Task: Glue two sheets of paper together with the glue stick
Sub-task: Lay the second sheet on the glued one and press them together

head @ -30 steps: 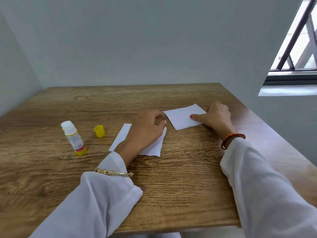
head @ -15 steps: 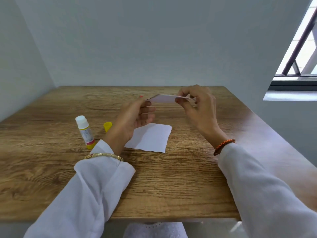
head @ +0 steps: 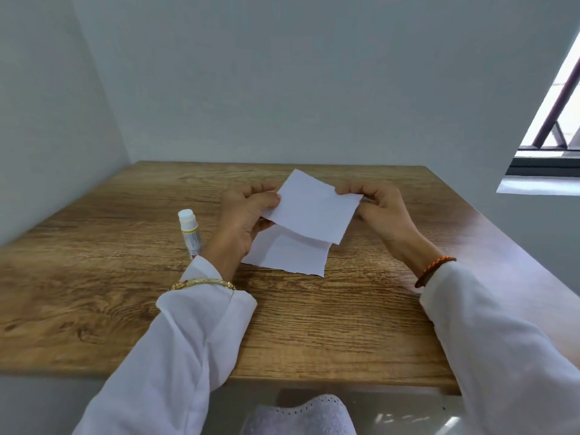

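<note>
A small white paper sheet [head: 315, 211] is held above the table, tilted toward me. My left hand [head: 243, 219] pinches its left edge and my right hand [head: 381, 215] pinches its right corner. Below it a second white sheet [head: 290, 255] lies flat on the wooden table [head: 329, 324], partly covered by the raised one. The uncapped glue stick [head: 190, 232] stands upright just left of my left wrist. Its yellow cap is hidden behind my left hand.
Grey walls close the table at the back and the left. A window [head: 555, 120] sits at the right. The table's front edge runs close to my body, with a white cloth [head: 301, 416] below it.
Both hands picked the right sheet off the table, raised it and turned it from edge-on to facing me, over the sheet that lies flat. The camera view shifted left.
</note>
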